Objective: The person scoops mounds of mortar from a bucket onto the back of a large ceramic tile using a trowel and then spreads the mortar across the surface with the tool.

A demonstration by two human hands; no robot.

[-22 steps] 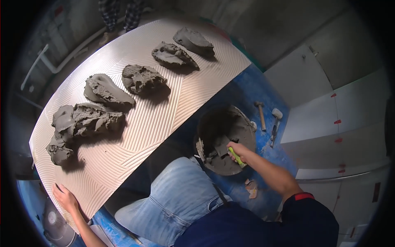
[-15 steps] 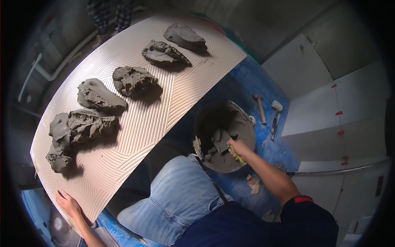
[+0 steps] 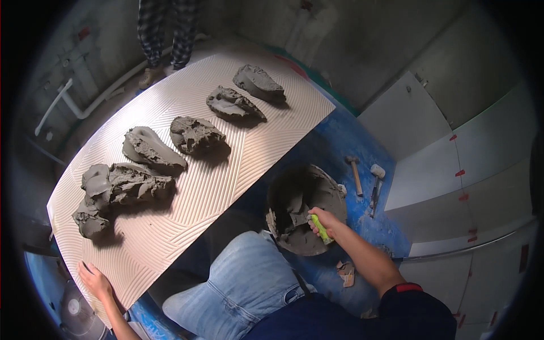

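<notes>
A large pale tile [image 3: 192, 226] with a ridged back lies to my left, bearing several thick lumps of grey mortar [image 3: 141, 184]. Near its closest left corner my left hand [image 3: 96, 281] rests with fingers stretched out; a thin dark strip beside them is too small to name. My right hand [image 3: 322, 220] is closed round the yellow-green handle of a trowel [image 3: 322, 231]. That hand is over a bucket [image 3: 341, 207] holding grey mortar, and the trowel's blade is hard to tell from the mortar inside.
A wooden-handled hammer [image 3: 355, 175] and a white-headed mallet [image 3: 376, 184] lie on the blue floor covering [image 3: 334, 139] right of the bucket. Torn scraps [image 3: 345, 273] lie nearby. Pale tiled wall panels [image 3: 430, 187] stand at right. Another person's legs [image 3: 167, 34] stand beyond the tile.
The whole view has shifted, so tile and bucket sit lower. My right hand has turned and lifted slightly, showing more of the trowel handle. My left hand stays on the tile.
</notes>
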